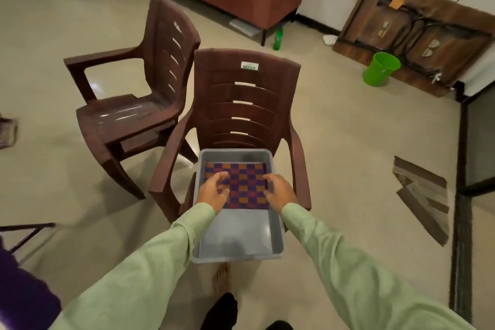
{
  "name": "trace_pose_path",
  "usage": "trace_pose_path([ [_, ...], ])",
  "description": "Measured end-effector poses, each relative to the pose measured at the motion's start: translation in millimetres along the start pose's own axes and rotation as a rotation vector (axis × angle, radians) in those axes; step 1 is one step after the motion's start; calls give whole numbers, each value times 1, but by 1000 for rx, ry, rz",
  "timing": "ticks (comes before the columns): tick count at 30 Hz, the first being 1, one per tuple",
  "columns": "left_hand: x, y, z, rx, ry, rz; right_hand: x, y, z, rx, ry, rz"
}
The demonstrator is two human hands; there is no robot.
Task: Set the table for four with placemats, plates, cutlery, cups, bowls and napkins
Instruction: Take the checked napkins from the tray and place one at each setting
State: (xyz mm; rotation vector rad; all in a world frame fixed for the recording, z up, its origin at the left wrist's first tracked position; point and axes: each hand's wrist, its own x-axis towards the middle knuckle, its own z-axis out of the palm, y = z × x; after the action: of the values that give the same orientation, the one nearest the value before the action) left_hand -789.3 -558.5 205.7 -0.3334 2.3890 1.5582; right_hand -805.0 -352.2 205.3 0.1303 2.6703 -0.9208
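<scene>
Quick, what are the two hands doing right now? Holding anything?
Left hand: open, fingers curved over the placemat, holding nothing.
Right hand: at the placemat's edge; grip cannot be told.

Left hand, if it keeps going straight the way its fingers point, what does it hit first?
Most likely the checkered placemat lying in the grey tub on the chair; the left hand reaches forward and down right over it. Whether its fingers already touch is unclear.

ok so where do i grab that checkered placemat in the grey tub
Pinch the placemat by its side edges, from above: left hand on one, right hand on the other. It lies flat in the grey tub near its far wall, so only edges can be lifted.
</scene>
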Motion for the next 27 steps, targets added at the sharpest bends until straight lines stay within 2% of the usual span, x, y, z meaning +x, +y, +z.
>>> trace_pose_path([
  [3, 54, -23, 16, 26, -15, -68, 68, 18, 25, -187, -95, -21],
  [6, 106, -64, 42, 59, -21, -120, 145, 46, 59, -458, -213, -136],
  [11, 168, -133, 69, 109, 1, -163, 249, 94, 119, -651, -315, -190],
  [16, 204, -174, 83, 94, 23, -169, 305, 131, 163, -813, -306, -231],
  [21, 212, -188, 86, 80, 35, -142, 325, 143, 176, -969, -270, -254],
  [27, 207, -185, 79, 45, 50, -138, 324, 134, 159, -878, -183, -285],
])
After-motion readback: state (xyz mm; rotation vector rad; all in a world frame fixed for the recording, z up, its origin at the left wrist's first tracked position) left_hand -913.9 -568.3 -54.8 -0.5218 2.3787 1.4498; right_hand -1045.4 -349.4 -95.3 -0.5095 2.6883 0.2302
